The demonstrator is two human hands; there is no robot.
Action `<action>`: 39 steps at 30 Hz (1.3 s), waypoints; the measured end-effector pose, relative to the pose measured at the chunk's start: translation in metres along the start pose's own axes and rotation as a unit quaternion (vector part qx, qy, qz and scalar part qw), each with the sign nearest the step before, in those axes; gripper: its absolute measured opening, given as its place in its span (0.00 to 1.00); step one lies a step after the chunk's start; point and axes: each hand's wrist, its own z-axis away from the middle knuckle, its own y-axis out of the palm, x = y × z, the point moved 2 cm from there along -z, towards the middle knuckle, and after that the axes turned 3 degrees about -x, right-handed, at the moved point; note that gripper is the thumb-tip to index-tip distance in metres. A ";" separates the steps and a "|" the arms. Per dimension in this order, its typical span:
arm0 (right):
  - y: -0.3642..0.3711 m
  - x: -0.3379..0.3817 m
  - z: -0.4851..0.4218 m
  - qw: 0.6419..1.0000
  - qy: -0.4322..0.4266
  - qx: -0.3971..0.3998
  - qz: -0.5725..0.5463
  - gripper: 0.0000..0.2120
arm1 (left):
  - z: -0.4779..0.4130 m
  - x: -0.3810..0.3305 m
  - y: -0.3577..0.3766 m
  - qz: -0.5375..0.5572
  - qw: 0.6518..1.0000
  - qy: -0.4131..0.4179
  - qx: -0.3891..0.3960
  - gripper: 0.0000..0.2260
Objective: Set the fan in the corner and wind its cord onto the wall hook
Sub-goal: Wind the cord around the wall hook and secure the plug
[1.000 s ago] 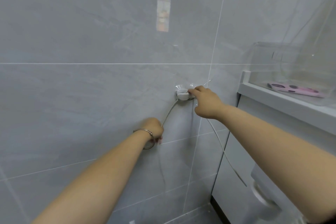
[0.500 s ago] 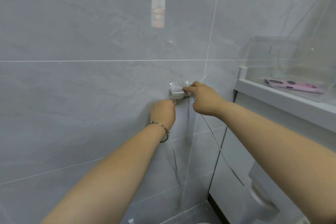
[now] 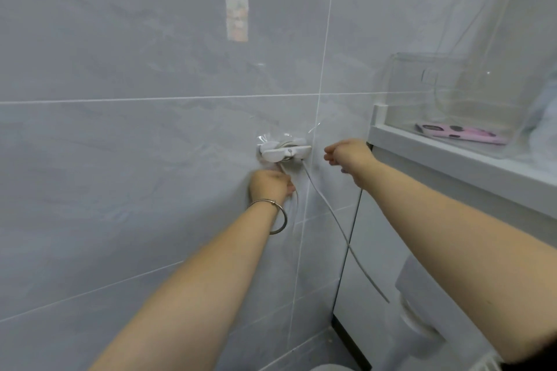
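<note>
A white wall hook (image 3: 284, 152) is stuck to the grey tiled wall near the corner. The thin grey cord (image 3: 337, 226) is looped around it and runs down to the right toward a white rounded object (image 3: 422, 295), partly hidden behind my right arm. My left hand (image 3: 269, 185), with a bangle on the wrist, is just below the hook and grips a blurred stretch of cord against the wall. My right hand (image 3: 349, 156) hangs to the right of the hook, fingers loosely curled, touching nothing.
A white shelf (image 3: 452, 159) juts out at the right at hook height. It carries a clear plastic box (image 3: 422, 90) with a pink phone case (image 3: 461, 134) beside it. Below the shelf stands a white cabinet front (image 3: 376, 250).
My right hand has let go of the hook and drawn back to the right. My left hand came up from lower on the wall to just under the hook, bringing the cord with it.
</note>
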 end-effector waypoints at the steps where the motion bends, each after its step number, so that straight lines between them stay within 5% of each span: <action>1: 0.000 -0.007 -0.002 0.998 0.043 0.024 0.031 0.14 | 0.004 -0.001 0.004 0.085 0.995 -0.042 0.010 0.16; 3: 0.002 -0.018 -0.003 0.987 0.114 0.073 0.082 0.14 | 0.016 -0.011 0.011 0.177 0.979 -0.082 0.052 0.10; 9: 0.008 -0.031 -0.010 0.979 0.142 0.108 0.096 0.16 | 0.035 -0.028 0.012 0.254 0.945 -0.124 0.165 0.21; 14: 0.013 -0.036 -0.013 0.977 0.161 0.126 0.052 0.13 | 0.034 -0.028 0.009 0.242 0.938 -0.127 0.212 0.24; 18: 0.009 -0.030 -0.006 0.974 0.137 0.135 0.119 0.11 | 0.035 -0.026 0.007 0.236 0.936 -0.120 0.232 0.25; 22: 0.005 -0.019 -0.013 0.974 0.043 0.063 0.211 0.06 | 0.037 -0.028 0.005 0.240 0.933 -0.129 0.236 0.25; 25: 0.002 -0.014 -0.021 0.957 -0.011 -0.043 0.286 0.12 | 0.038 -0.031 0.004 0.247 0.932 -0.126 0.234 0.25; 28: -0.004 -0.004 -0.021 0.961 -0.047 -0.121 0.244 0.22 | 0.041 -0.034 0.000 0.247 0.934 -0.119 0.227 0.23; 32: -0.008 0.014 -0.022 0.964 -0.094 -0.146 0.203 0.26 | 0.041 -0.034 -0.008 0.235 0.940 -0.116 0.220 0.15; 39: 0.001 0.041 -0.017 0.959 -0.167 -0.151 0.173 0.22 | 0.041 -0.034 -0.019 0.219 0.944 -0.115 0.217 0.18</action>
